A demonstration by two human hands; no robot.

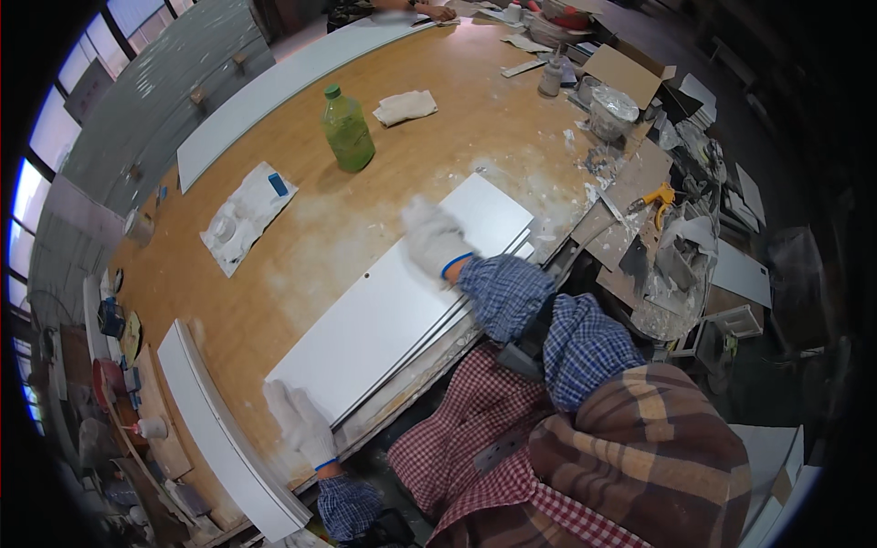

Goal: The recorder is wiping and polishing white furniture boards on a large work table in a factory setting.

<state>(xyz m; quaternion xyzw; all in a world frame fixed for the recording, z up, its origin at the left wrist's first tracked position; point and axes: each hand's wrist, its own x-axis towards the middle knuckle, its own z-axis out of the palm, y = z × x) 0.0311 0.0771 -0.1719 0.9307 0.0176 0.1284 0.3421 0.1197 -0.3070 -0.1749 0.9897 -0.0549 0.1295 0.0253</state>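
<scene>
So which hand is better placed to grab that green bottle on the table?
Probably the right hand. It rests on the far end of the white panel, nearest the green bottle. The left hand sits at the panel's near corner, much farther away.

Flat white panel (393, 310) on worktable

Two gloved hands (297, 422) (434, 239), one green bottle (347, 131), two rags (405, 107) (245, 215).

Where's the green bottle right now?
In the head view the green bottle stands upright on the wooden table, beyond the white panel, between a folded white cloth and a long white board.
</scene>
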